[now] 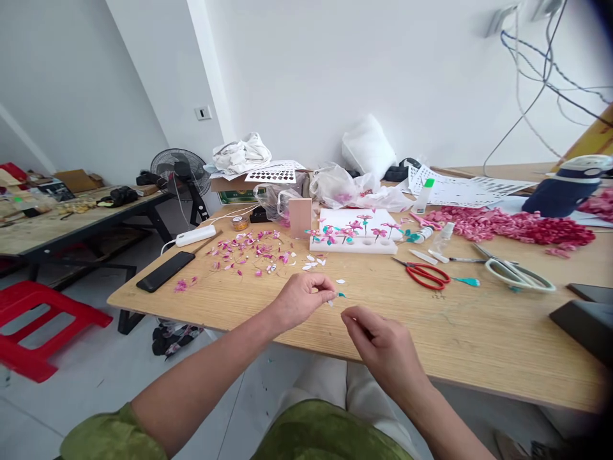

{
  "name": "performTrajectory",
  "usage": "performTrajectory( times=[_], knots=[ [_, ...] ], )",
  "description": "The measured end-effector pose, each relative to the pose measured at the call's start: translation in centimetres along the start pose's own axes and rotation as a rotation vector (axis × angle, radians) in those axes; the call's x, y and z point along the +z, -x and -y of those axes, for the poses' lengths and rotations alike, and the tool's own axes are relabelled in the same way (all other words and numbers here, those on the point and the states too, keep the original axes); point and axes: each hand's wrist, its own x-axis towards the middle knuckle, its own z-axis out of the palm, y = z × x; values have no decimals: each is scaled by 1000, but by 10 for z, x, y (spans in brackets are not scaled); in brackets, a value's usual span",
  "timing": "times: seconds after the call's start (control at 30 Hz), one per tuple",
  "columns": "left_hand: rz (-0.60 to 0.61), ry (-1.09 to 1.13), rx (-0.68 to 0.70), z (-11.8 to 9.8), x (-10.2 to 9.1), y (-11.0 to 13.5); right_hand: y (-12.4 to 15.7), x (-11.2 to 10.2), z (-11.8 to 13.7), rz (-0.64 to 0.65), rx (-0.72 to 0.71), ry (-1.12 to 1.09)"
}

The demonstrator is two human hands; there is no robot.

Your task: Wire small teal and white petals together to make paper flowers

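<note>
My left hand (302, 299) pinches a tiny flower piece with a teal tip (338, 295) just above the wooden table (479, 338). My right hand (378, 345) hovers a little nearer to me, fingers curled, with nothing visible in it. Loose pink petals and wire stems (249, 252) lie scattered beyond my left hand, and a few white petals (313, 262) lie nearer. A white foam block (354, 241) holds several finished pink flowers upright.
Red-handled scissors (426, 275) and pale green scissors (514, 273) lie right of centre. A black phone (165, 271) and white power strip (195, 236) sit at the left edge. A pink petal heap (512, 225), glue bottle (423, 195), plastic bags (345, 185) and fan (181, 174) stand behind; a red stool (38, 319) stands on the floor.
</note>
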Motion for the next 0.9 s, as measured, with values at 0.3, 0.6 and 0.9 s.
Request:
performTrajectory(
  times=[0.3, 0.6, 0.9],
  knots=[
    [373, -261, 239, -20, -5, 7, -35, -55, 3, 299, -116, 101],
    [119, 433, -94, -5, -8, 8, -20, 6, -27, 227, 296, -852],
    [180, 560, -128, 2, -2, 8, -23, 9, -23, 268, 328, -883]
  ],
)
